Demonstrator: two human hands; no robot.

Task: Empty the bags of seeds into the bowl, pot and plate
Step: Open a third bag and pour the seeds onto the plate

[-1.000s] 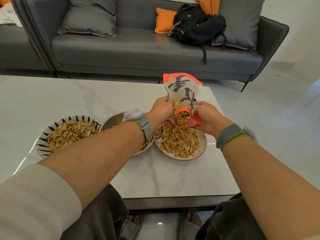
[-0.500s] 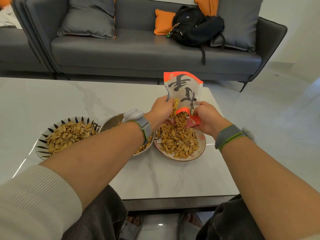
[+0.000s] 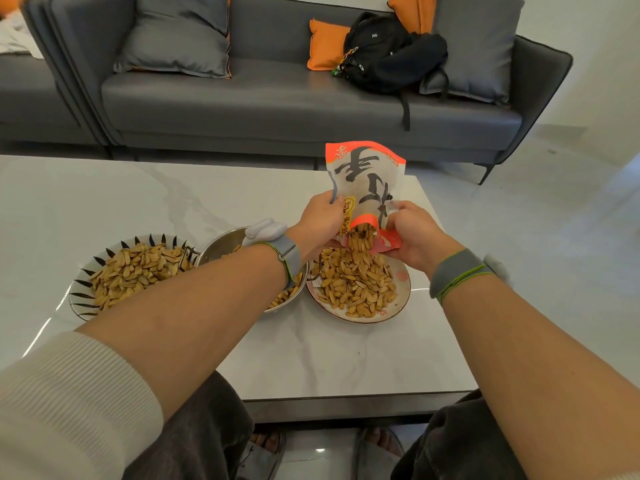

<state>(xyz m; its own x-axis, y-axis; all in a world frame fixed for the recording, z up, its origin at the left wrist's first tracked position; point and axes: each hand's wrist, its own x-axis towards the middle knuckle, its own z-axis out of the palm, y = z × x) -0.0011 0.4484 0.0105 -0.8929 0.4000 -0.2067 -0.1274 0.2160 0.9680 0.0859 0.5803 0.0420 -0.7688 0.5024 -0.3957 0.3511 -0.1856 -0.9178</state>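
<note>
a grey sofa [image 3: 277,98] with a black backpack [image 3: 388,53] stands behind a white marble surface [image 3: 138,202]. over the plate [image 3: 403,289] at the right, an orange and white seed bag [image 3: 367,181] is held upside down, its mouth just above the heap, seeds [image 3: 356,278] spilling out. the left hand [image 3: 320,221] has its grip curled round the bag's left edge; the right hand [image 3: 412,230] pinches the bag's lower right side. the metal pot [image 3: 221,242] sits between plate and striped bowl [image 3: 86,271], partly hidden by the left forearm; the bowl is heaped with seeds.
</note>
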